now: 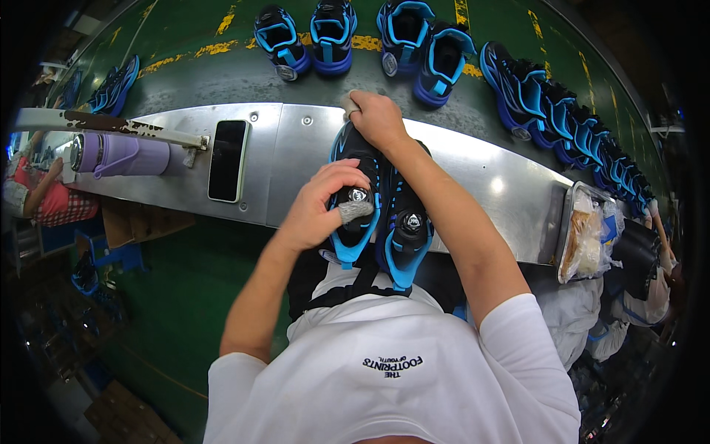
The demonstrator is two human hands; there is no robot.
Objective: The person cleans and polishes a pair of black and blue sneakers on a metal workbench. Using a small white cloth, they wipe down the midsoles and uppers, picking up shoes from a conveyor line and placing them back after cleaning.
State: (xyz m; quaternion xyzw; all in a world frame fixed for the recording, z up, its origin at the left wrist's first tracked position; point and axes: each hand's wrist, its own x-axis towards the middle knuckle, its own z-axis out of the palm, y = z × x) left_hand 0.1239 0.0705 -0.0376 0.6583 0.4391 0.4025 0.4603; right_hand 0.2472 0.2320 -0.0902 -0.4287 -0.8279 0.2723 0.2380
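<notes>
Two black-and-blue sneakers with round dials lie side by side, toes pointing away from me, across the metal bench edge near my lap. My left hand [325,203] grips the left sneaker [353,240] around its dial, with a grey wrap on the thumb. The right sneaker [407,248] lies close against it, its dial uncovered. Beyond the toes, my right hand [377,122] is closed, fingers curled over the toe end; a beige cover shows on one digit. Whatever lies inside those fingers is hidden.
On the metal bench [296,140] lie a phone [228,160] and a purple bottle [129,155], below a white bar [111,126]. At right is a tray [584,233] with plastic-wrapped items. Several sneakers [555,111] stand on the dark green surface beyond. People work at both sides.
</notes>
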